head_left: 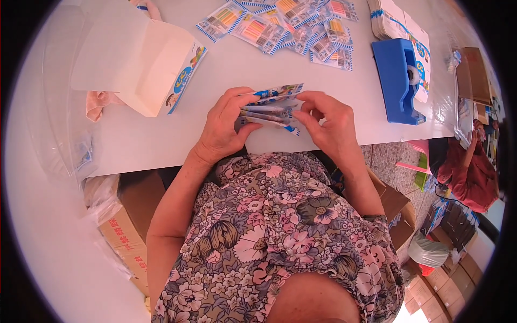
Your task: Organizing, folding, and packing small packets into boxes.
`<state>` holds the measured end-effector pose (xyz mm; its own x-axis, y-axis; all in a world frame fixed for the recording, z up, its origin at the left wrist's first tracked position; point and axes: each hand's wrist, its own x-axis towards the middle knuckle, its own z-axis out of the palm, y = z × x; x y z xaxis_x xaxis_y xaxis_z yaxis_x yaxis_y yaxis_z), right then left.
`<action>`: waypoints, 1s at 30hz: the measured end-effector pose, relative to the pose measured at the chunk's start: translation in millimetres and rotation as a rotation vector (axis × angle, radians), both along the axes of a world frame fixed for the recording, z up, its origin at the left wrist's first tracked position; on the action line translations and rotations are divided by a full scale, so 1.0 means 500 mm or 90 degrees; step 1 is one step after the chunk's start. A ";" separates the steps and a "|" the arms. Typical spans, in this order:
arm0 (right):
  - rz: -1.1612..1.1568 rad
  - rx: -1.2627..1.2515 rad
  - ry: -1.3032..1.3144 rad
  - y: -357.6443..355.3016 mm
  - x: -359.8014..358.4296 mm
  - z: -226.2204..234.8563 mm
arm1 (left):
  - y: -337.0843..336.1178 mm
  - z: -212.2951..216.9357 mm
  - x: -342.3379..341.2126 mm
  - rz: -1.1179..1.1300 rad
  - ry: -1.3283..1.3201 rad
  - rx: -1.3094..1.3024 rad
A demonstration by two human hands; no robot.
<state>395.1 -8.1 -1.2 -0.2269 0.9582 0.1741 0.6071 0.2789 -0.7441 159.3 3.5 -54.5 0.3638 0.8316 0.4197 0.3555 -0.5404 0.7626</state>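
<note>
Above the table's near edge, my left hand (225,123) grips a small fanned stack of flat plastic packets (273,112) by their left ends, thumb below and fingers on top. My right hand (333,123) is closed at the stack's right end, thumb and fingers pinching the packets' edges. Blue and white print shows on the outer packets; what lies between them is mostly hidden. Beyond my hands lies a loose pile of similar clear packets (258,31) with coloured sticks inside. To the left, an open white carton (156,70) with a blue printed side rests on the table.
A blue tape dispenser (392,81) stands at the right, beside a stack of printed flat cartons (388,24). Pink cloth (99,103) shows beside the white carton. Brown cardboard boxes (126,239) sit below the table. At far right is another person in a dark red top (474,180).
</note>
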 end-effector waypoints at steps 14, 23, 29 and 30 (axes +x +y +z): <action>0.074 0.077 -0.037 -0.050 0.001 -0.017 | -0.004 -0.010 -0.004 -0.010 -0.003 0.003; 0.118 0.173 -0.093 -0.017 0.005 -0.012 | 0.003 -0.010 -0.005 -0.031 0.012 0.027; -0.017 0.072 0.114 0.023 -0.013 0.020 | -0.007 -0.026 -0.012 -0.005 -0.020 0.007; -0.015 0.079 0.115 0.032 -0.003 0.012 | -0.009 -0.023 -0.011 0.010 -0.030 -0.049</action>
<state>393.4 8.0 4.9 -0.1597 0.9317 0.3262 0.4749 0.3622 -0.8020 153.8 -0.9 -65.9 0.3313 0.8677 0.3706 0.3259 -0.4738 0.8181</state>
